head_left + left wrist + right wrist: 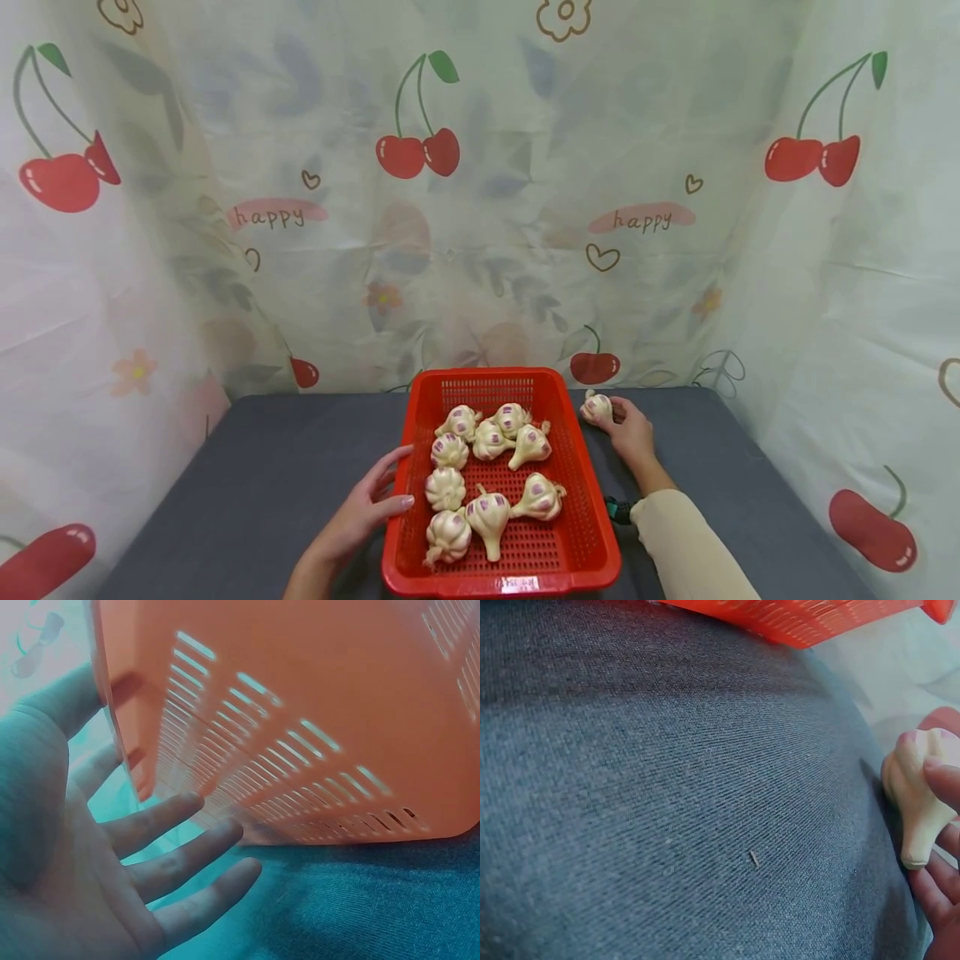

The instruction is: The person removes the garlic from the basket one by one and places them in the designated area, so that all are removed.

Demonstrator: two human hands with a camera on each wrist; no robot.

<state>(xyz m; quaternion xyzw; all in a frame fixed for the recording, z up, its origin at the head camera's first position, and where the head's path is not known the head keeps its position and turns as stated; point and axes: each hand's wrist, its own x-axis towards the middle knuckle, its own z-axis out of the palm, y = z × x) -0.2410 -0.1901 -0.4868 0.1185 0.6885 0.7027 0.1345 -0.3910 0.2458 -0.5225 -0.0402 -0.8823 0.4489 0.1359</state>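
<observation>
the right hand (632,432), lower right of centre, was clamped on a garlic bulb (597,408). the left hand (360,510), lower left of centre, rested with fingers apart against a red basket (420,578), lower centre, containing nine further bulbs (446,488). rim lettering (525,583) was illegible. the backdrop (495,100) read "happy" twice, mid-left and mid-right.

Curtained booth (885,333); cherry-print sheets (495,183) on three sides, grey fabric-topped table (262,467)
</observation>
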